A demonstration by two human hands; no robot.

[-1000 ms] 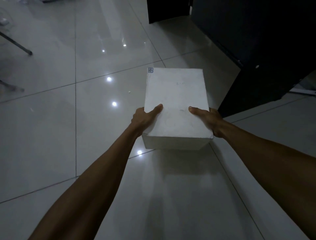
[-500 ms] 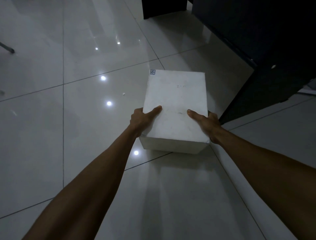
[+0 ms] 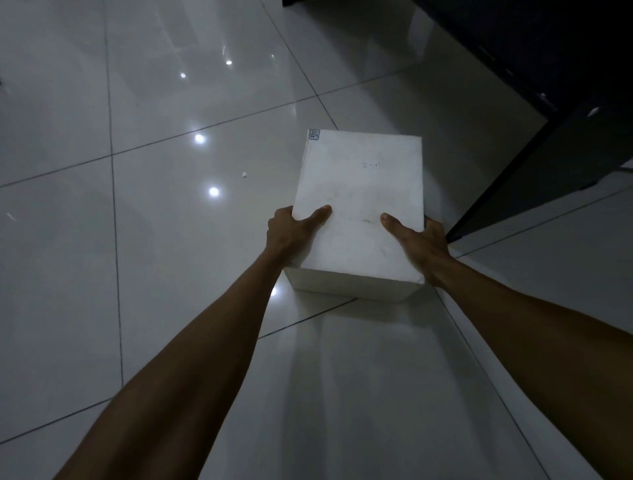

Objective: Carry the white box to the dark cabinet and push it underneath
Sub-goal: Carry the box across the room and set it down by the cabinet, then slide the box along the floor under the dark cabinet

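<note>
I hold a white box [image 3: 359,192] in front of me, above the tiled floor. It has a small blue label at its far left corner and faint writing on top. My left hand [image 3: 291,233] grips its near left side, thumb on the lid. My right hand [image 3: 418,243] grips the near right side, thumb on top as well. The dark cabinet [image 3: 548,85] fills the upper right; its near panel stands just right of the box.
Glossy pale floor tiles [image 3: 154,274] reflect ceiling lights. A small white scrap [image 3: 244,175] lies on the floor left of the box. Another dark piece of furniture [image 3: 325,2] shows at the top edge.
The view has shifted forward and right: the cabinet takes up more of the upper right, and the box hangs lower in the view. Both hands keep the same grip.
</note>
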